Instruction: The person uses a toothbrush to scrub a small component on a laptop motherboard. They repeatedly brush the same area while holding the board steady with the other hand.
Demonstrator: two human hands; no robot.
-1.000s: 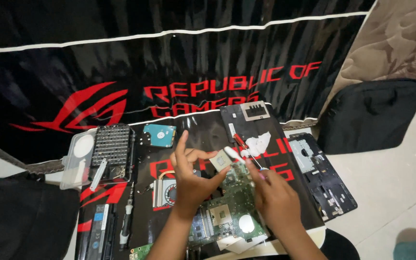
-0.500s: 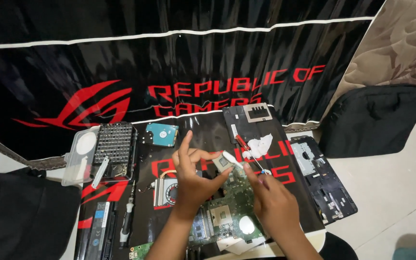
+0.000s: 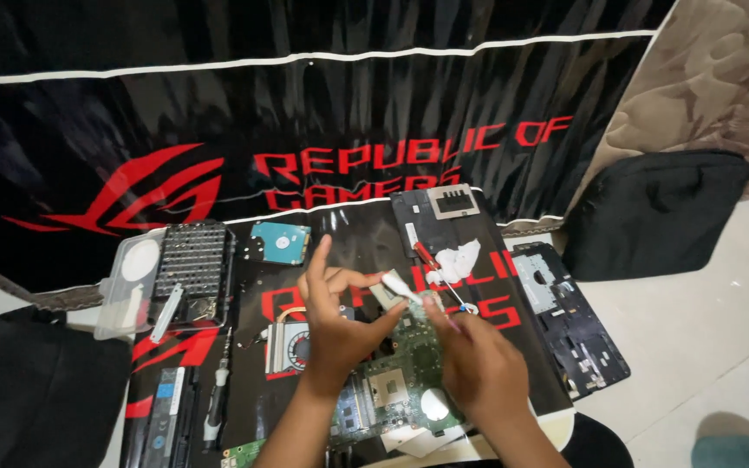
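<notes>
My left hand [image 3: 340, 325] holds a small square processor chip [image 3: 382, 297] between thumb and fingers, above a green laptop motherboard [image 3: 396, 390]. In my right hand [image 3: 478, 368] is a white swab [image 3: 399, 285] whose tip rests on the chip's top face. Both hands hover over the board near the front of a black and red mat [image 3: 366, 234]. Just left of my left wrist lies a cooling fan with a copper heat pipe [image 3: 286, 351].
A hard drive [image 3: 279, 243] and a screwdriver bit case [image 3: 192, 260] lie at the back left. A battery [image 3: 162, 412] and a screwdriver [image 3: 214, 403] sit front left. White tissue [image 3: 459, 260], a laptop cover [image 3: 439, 212], a palmrest panel [image 3: 569, 321] and a black bag [image 3: 652, 212] are to the right.
My hands have stayed over the motherboard. The swab has shifted a little across the chip, and the view has tilted slightly.
</notes>
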